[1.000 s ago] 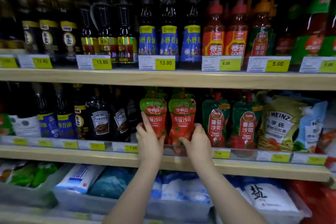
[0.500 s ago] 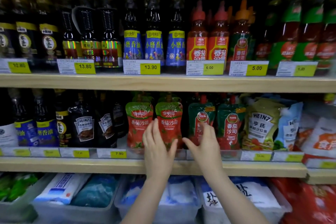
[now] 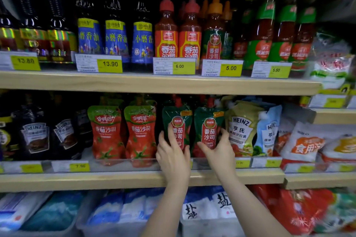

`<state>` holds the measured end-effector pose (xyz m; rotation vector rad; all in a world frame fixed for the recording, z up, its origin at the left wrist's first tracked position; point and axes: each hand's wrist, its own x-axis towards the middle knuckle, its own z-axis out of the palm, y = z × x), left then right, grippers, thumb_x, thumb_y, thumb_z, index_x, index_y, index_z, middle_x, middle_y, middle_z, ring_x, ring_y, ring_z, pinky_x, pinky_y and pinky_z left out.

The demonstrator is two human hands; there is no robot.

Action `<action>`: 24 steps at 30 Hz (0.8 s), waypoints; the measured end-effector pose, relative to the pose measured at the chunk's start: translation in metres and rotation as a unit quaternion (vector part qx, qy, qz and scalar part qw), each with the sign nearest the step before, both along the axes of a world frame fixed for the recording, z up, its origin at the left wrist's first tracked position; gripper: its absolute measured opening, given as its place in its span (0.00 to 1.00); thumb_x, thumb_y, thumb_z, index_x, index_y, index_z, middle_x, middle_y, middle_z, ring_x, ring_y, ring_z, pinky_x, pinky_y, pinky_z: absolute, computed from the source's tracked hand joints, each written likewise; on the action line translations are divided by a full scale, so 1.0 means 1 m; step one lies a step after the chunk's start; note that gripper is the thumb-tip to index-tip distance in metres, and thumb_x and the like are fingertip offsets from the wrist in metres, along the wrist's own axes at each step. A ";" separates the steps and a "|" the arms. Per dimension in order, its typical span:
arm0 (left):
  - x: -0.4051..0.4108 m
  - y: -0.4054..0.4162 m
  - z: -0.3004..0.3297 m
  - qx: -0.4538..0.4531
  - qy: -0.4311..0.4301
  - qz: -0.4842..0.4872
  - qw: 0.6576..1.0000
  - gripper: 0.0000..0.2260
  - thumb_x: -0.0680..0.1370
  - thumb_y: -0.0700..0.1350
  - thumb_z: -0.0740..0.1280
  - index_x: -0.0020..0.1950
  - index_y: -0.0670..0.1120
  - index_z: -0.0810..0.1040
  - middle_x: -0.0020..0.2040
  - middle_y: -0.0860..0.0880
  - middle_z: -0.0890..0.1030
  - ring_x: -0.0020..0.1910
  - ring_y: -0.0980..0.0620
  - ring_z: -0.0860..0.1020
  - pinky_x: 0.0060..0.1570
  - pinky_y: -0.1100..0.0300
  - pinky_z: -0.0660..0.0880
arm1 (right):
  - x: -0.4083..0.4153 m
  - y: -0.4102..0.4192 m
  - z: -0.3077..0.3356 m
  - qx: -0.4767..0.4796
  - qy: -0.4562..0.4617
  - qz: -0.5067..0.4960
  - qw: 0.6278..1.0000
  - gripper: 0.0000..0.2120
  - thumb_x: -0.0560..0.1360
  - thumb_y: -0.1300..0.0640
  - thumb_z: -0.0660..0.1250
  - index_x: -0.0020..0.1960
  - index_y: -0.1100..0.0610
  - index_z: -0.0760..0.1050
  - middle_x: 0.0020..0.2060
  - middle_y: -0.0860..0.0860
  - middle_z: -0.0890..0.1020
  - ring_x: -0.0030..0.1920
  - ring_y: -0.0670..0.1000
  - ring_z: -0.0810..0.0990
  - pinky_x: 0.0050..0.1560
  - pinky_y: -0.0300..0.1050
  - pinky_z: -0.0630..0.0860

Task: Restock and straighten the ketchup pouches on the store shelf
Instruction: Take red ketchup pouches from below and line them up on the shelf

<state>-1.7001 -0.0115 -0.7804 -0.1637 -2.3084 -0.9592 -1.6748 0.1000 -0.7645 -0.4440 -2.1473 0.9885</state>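
Two dark green ketchup pouches stand side by side on the middle shelf (image 3: 115, 179). My left hand (image 3: 172, 152) grips the lower part of the left green pouch (image 3: 178, 121), thumb on its front. My right hand (image 3: 218, 149) holds the lower part of the right green pouch (image 3: 209, 121). Two red ketchup pouches (image 3: 107, 132) (image 3: 141, 132) stand upright just to the left, untouched. Behind the front pouches more pouches show only as dark tops.
Heinz salad-dressing pouches (image 3: 242, 129) lean right of my right hand. Dark Heinz sauce bottles (image 3: 36, 132) stand at the left. Ketchup and sesame oil bottles (image 3: 166, 32) fill the upper shelf. Salt bags (image 3: 208, 206) lie in bins below. A clear rail (image 3: 123, 163) with price tags fronts the shelf.
Both hands left the two red pouches and moved right onto the two green pouches. The view shifted right and closer to the shelf.
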 end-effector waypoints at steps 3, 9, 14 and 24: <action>0.000 -0.001 0.000 -0.005 -0.003 0.005 1.000 0.40 0.68 0.47 0.75 0.74 0.47 0.57 0.62 0.37 0.72 0.53 0.40 0.75 0.49 0.46 0.74 | -0.001 0.000 -0.005 0.013 0.008 -0.003 1.000 0.36 0.67 0.47 0.72 0.68 0.56 0.60 0.59 0.55 0.77 0.57 0.56 0.77 0.52 0.50 0.75; 0.000 -0.008 -0.002 -0.004 0.001 0.004 1.000 0.37 0.71 0.45 0.73 0.75 0.45 0.57 0.62 0.37 0.71 0.56 0.40 0.73 0.53 0.47 0.73 | -0.003 -0.003 -0.006 0.023 0.020 -0.022 0.999 0.34 0.68 0.48 0.72 0.67 0.57 0.61 0.59 0.56 0.77 0.57 0.57 0.77 0.52 0.52 0.76; -0.001 -0.007 -0.003 -0.003 0.006 -0.001 1.000 0.37 0.71 0.45 0.72 0.75 0.46 0.56 0.63 0.37 0.71 0.56 0.41 0.73 0.54 0.48 0.73 | -0.003 -0.003 -0.007 0.025 0.017 -0.022 0.999 0.34 0.68 0.48 0.72 0.67 0.56 0.61 0.59 0.55 0.77 0.57 0.57 0.77 0.51 0.51 0.76; -0.003 -0.007 -0.004 -0.003 0.032 -0.009 0.999 0.38 0.70 0.45 0.74 0.75 0.45 0.57 0.63 0.36 0.71 0.58 0.40 0.73 0.54 0.47 0.74 | -0.005 -0.003 -0.009 0.009 0.016 -0.007 1.000 0.34 0.68 0.47 0.71 0.68 0.55 0.61 0.60 0.54 0.77 0.57 0.56 0.77 0.52 0.52 0.76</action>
